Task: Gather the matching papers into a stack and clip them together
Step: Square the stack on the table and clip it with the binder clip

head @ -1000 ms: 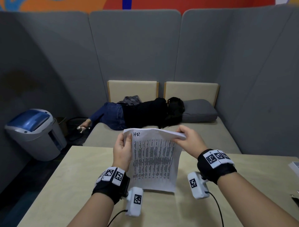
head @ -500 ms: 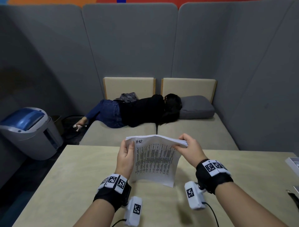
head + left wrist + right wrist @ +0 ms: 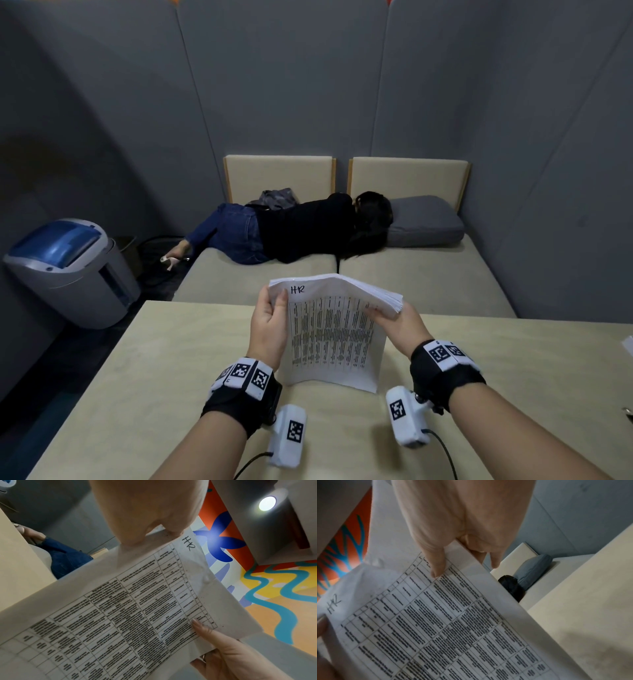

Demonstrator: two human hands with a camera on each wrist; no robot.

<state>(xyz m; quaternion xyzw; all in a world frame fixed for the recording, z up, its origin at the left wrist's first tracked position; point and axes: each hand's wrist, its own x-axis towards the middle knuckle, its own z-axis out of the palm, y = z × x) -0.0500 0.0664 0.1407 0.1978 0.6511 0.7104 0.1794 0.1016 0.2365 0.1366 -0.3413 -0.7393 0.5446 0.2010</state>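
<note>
A stack of printed papers (image 3: 330,337) with a table of text and "HR" handwritten at its top stands on its lower edge on the beige table (image 3: 164,377). My left hand (image 3: 270,323) pinches the stack's top left corner, thumb on the front sheet. My right hand (image 3: 399,323) grips the top right corner, where the sheets fan slightly. The left wrist view shows the papers (image 3: 120,615) with my left thumb at the upper edge. In the right wrist view my right thumb lies on the front page (image 3: 436,622) and the fingers curl behind. No clip is visible.
Beyond the table is a bench sofa (image 3: 428,274) where a person (image 3: 298,229) lies beside a grey cushion (image 3: 424,222). A grey and blue bin (image 3: 68,270) stands on the floor at left. A white object (image 3: 628,344) sits at the table's right edge.
The stack and both hands have come lower in the view, and the top edge has tipped further away so the sheet edges show at the right corner. Both grips are unchanged.
</note>
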